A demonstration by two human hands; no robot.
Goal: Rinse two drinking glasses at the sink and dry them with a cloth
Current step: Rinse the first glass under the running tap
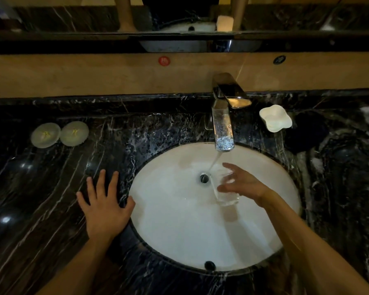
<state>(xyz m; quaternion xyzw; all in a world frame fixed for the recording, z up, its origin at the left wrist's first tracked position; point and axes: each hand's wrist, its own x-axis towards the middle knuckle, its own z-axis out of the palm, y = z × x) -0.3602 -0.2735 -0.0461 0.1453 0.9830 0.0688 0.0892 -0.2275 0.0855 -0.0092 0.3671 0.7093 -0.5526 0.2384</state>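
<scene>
My right hand (241, 184) holds the drinking glass (224, 188) under the tap stream (214, 162) — I'd tilt it, swirling. Left hand (106, 205) lies flat, fingers spread, on the marble counter (51, 199).

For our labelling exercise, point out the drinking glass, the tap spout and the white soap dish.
drinking glass (227, 196): head view, lower body near its base.
tap spout (223, 128): head view, middle of the spout.
white soap dish (275, 118): head view, centre of the bowl.

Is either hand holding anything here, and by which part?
Right hand grips a clear drinking glass around its side wall. Left hand holds nothing, flat on the black marble counter.
</scene>
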